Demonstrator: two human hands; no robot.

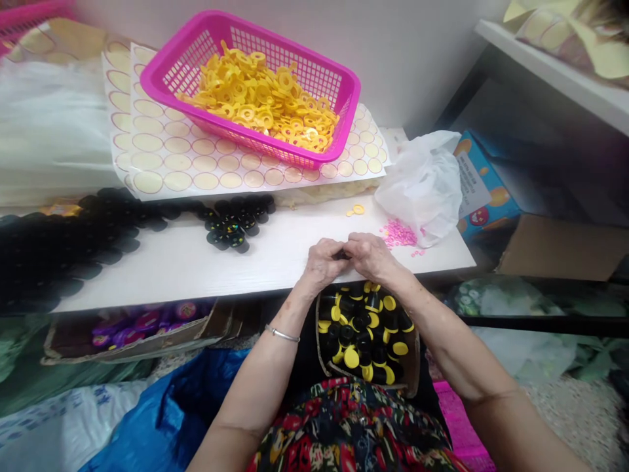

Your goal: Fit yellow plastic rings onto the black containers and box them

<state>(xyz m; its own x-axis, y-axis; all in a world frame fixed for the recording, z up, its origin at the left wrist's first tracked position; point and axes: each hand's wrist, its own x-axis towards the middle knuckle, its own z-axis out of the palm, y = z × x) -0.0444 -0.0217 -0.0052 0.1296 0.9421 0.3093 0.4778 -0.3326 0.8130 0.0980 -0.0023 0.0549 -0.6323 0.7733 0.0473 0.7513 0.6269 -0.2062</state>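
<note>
My left hand (pixel 324 261) and my right hand (pixel 367 255) meet at the front edge of the white table (pixel 280 252). Their fingers close round a small dark piece (pixel 343 254), mostly hidden between them. Just below, a box (pixel 411 367) on my lap holds many black pieces with yellow caps (pixel 350 356). Small pink rings (pixel 399 233) lie in a heap right of my right hand. Beyond my hands is a loose yellow ring piece (pixel 358 210). Black cups (pixel 234 226) stand in a group to the left, some with coloured bits inside.
A pink basket (pixel 352 111) of yellow ring pieces rests on sticker sheets (pixel 162 160) at the back. Many black cups (pixel 44 249) fill the table's left. A white plastic bag (pixel 422 183) and a blue box (pixel 484 187) are at the right. Beneath the table is a carton (pixel 132 347).
</note>
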